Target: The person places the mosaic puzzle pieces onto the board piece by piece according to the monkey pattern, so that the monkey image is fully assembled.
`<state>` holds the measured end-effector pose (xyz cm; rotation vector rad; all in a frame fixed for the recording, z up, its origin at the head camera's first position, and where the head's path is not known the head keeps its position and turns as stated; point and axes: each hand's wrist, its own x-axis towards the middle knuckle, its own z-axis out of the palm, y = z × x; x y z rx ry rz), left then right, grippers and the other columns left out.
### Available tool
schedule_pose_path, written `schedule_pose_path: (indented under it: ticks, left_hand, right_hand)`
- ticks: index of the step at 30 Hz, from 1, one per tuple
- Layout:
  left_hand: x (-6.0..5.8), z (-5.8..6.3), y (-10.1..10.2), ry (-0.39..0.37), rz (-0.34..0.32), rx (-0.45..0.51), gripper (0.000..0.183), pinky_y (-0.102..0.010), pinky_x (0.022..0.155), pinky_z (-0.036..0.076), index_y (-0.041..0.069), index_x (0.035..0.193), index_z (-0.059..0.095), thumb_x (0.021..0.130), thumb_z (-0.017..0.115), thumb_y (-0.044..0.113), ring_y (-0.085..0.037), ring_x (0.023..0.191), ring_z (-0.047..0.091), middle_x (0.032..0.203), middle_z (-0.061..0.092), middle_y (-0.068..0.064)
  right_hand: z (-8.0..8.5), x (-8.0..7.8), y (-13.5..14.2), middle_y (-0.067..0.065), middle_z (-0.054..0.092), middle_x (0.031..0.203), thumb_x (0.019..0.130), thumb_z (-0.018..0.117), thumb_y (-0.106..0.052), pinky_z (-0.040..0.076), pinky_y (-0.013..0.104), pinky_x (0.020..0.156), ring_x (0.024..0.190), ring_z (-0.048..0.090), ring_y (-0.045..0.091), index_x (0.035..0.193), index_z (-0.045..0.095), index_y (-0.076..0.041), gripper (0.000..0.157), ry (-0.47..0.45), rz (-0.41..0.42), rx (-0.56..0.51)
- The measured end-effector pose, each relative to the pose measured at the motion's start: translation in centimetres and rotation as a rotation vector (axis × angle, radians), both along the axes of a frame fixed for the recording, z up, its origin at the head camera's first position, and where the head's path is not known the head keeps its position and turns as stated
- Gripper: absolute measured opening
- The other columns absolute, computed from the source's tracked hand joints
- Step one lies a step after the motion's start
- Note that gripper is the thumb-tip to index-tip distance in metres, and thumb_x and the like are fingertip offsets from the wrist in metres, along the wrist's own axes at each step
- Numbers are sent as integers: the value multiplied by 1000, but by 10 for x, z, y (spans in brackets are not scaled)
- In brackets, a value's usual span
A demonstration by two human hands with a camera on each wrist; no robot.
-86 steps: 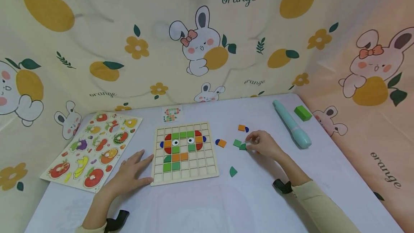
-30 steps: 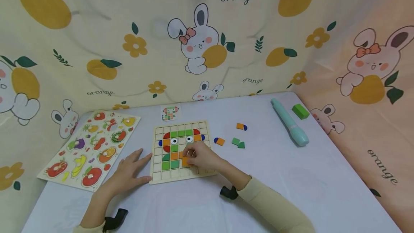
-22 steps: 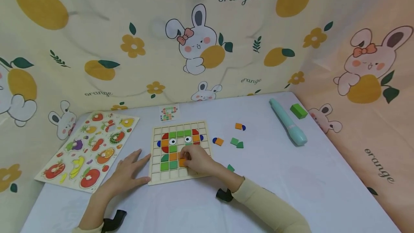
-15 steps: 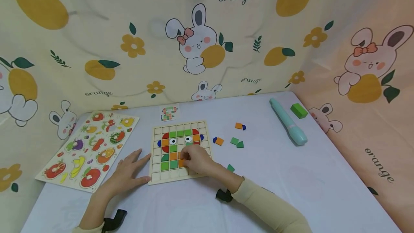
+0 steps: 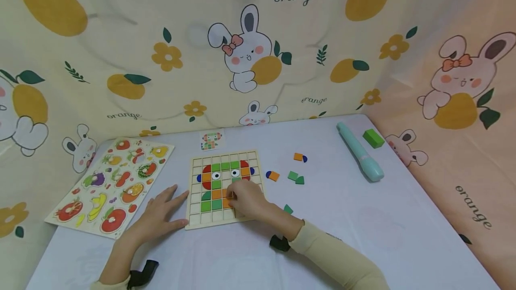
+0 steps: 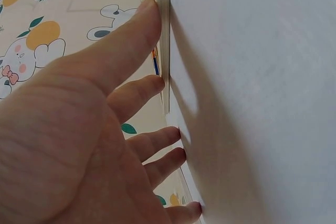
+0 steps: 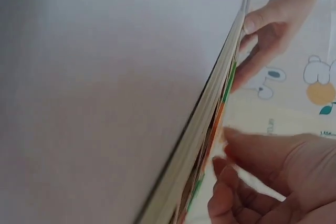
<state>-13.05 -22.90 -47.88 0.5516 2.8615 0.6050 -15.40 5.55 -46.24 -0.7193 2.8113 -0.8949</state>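
A wooden grid board (image 5: 197, 220) lies mid-table, partly filled with coloured tiles and two eye tiles (image 5: 216, 175). My right hand (image 5: 247, 200) is over its lower middle, thumb and fingers pinching at an orange square tile (image 5: 226, 203) below another orange tile. In the right wrist view, the thumb (image 7: 257, 153) and curled fingers are close to the board's tiles; the fingertips' contact is partly hidden. My left hand (image 5: 161, 211) lies spread at the board's left side. The left wrist view shows its thumb and index finger (image 6: 139, 95) touching the board's edge (image 6: 164, 51).
Right of the board lie orange-and-blue pieces (image 5: 274, 176), green pieces (image 5: 293, 175) and a green quarter-round (image 5: 288, 209). A pattern card (image 5: 211, 140) is behind. A fruit puzzle board (image 5: 113, 187) stands left; a turquoise stick-like object (image 5: 360, 153) and green block (image 5: 373, 138) lie right.
My right hand has moved left from the loose green pieces to the board, bringing an orange square tile to a lower cell. Over the last half second it barely shifts; my left hand stays put.
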Motion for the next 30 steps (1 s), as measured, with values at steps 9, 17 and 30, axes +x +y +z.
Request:
schedule_pose_path:
  ticks: [9, 17, 30]
  left_hand:
    - [0, 2, 2, 0, -4, 2, 80, -81, 101, 19, 12, 147, 51, 81, 77, 50, -55, 139, 28, 153, 33, -30]
    - [-1, 2, 0, -2, -7, 0, 80, -81, 101, 18, 13, 147, 51, 82, 77, 51, -55, 139, 27, 154, 33, -29]
    - [0, 3, 0, 3, -4, -8, 80, -81, 101, 20, 12, 146, 51, 82, 77, 51, -55, 139, 28, 153, 34, -30]
  right_hand:
    - [23, 3, 59, -2, 64, 77, 87, 75, -8, 44, 24, 55, 66, 52, 12, 93, 76, -5, 7, -14, -28, 107]
    - [22, 16, 129, -5, 54, 87, 73, 89, -12, 50, 30, 65, 72, 52, 12, 94, 71, -12, 26, -158, 30, 348]
    - [-1, 26, 152, -4, 51, 91, 83, 80, -4, 49, 22, 68, 77, 51, 10, 102, 68, -11, 23, -157, 163, 62]
